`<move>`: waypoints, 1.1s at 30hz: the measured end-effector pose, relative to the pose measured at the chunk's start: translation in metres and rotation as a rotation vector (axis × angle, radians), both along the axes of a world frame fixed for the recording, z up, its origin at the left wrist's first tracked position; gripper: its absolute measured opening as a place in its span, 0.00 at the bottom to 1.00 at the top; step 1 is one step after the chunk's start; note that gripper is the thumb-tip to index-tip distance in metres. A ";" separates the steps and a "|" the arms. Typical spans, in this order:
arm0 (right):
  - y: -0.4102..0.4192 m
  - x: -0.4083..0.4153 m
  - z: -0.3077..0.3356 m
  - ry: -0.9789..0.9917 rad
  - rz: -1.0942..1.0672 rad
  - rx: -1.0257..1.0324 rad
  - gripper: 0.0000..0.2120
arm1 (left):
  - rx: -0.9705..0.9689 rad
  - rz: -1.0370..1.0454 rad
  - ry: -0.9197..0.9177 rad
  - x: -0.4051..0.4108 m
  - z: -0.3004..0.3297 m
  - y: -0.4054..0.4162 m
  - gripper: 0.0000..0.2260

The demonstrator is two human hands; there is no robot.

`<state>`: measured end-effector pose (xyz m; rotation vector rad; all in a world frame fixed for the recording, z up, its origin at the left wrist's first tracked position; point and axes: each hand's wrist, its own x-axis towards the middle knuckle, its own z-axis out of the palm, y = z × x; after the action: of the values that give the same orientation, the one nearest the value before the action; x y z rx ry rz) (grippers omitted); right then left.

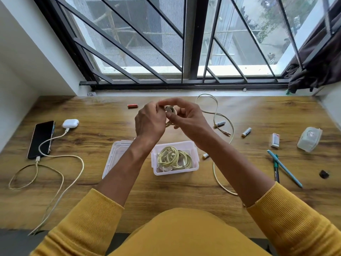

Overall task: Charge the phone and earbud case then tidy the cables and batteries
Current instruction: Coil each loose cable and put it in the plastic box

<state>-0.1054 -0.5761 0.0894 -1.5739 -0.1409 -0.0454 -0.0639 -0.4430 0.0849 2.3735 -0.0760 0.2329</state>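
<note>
Both hands, left hand (150,120) and right hand (186,117), pinch the coiled cable (170,110) (fingers curled); keep loops tight before dropping into the container (193,164)

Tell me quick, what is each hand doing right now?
Left hand: fingers curled, pinching the small coiled pale cable.
Right hand: fingers curled round the same coil, holding it above the clear plastic box.
</note>
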 end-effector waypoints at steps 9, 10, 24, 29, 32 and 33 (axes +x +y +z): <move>0.002 0.004 -0.006 -0.113 -0.426 -0.369 0.08 | 0.010 0.048 0.050 -0.006 -0.002 -0.001 0.20; -0.001 0.004 -0.004 -0.127 -0.408 -0.384 0.08 | 0.018 0.056 0.048 -0.008 -0.003 -0.001 0.20; -0.013 -0.001 0.002 -0.037 -0.402 0.061 0.05 | 0.150 0.025 -0.020 -0.006 0.000 0.003 0.22; -0.014 0.003 0.003 0.096 -0.326 0.109 0.10 | -0.097 -0.102 0.163 -0.005 0.006 -0.003 0.23; -0.015 0.001 0.001 0.165 -0.202 0.078 0.12 | -0.134 -0.110 0.222 -0.005 -0.002 -0.002 0.24; -0.017 -0.001 -0.001 0.177 -0.171 0.058 0.12 | -0.139 -0.112 0.245 -0.005 -0.006 -0.001 0.25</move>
<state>-0.1062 -0.5927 0.0879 -1.5209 0.1331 -0.0435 -0.0685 -0.4436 0.0787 2.2331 -0.0729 -0.1039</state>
